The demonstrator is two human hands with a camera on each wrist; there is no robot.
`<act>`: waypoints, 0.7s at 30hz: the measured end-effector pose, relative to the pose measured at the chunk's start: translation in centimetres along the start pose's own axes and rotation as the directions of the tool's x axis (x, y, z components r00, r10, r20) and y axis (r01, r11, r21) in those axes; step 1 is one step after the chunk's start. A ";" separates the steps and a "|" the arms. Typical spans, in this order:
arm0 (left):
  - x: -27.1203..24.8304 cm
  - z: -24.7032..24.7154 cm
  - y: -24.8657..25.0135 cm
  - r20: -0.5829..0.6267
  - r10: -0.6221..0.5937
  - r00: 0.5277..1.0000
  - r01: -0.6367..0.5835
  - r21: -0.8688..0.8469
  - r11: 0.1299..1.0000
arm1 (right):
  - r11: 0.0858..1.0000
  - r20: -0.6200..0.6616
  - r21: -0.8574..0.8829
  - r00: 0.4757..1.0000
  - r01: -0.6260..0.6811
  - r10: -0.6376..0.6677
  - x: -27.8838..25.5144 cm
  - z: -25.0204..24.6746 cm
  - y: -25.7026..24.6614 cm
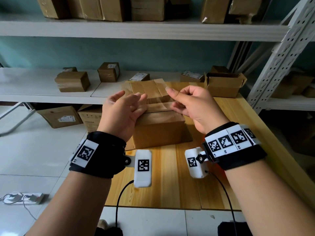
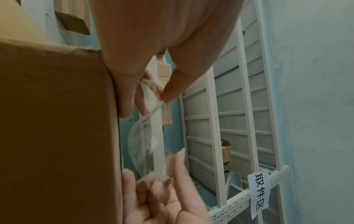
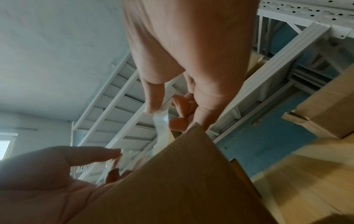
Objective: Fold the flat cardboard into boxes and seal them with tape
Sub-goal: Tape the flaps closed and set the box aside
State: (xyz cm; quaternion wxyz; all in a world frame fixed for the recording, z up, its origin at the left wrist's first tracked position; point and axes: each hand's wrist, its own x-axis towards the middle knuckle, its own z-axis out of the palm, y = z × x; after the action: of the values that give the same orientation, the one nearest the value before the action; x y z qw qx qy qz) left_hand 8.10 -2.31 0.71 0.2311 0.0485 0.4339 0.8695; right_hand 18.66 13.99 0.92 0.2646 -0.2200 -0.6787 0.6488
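Wooden table (image 1: 170,176): both hands above box (image 1: 158,132), left hand (image 1: 124,113) and right hand (image 1: 192,106) grip pinching clear tape (image 2: 147,141).

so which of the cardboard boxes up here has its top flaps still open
The box at the table's far right corner, just beyond the right hand: its flaps stand up around a dark opening. The box between the hands and the shelf ones look closed.

Both forearms are bare, each with a black fabric wristband: the left wristband (image 1: 100,155) carries a white plate printed with a black square code, and the right wristband (image 1: 236,147) a row of such plates. A white camera block (image 1: 142,167) with its own code hangs from each band, the right block (image 1: 196,161) fixed by a black knob, probably a screw. A thin black cable (image 1: 121,195) runs from each block.
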 end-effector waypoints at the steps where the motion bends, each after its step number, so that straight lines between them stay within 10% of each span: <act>1: -0.1 -0.2 0.1 -0.007 -0.004 1.000 0.005 0.004 1.000 | 1.000 -0.005 0.012 1.000 -0.012 0.012 0.1 -0.1 0.0; 21: -0.1 -3.8 1.6 -0.067 0.153 0.986 -0.119 0.360 0.925 | 0.992 -0.024 0.096 0.997 -0.076 0.079 0.3 -0.2 -0.2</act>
State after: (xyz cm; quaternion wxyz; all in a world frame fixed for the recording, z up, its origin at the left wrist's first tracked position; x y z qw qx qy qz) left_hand 6.51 -6.01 -0.37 0.1371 0.0785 0.5893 0.7923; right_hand 18.58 14.31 1.17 0.2588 -0.2425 -0.6343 0.6869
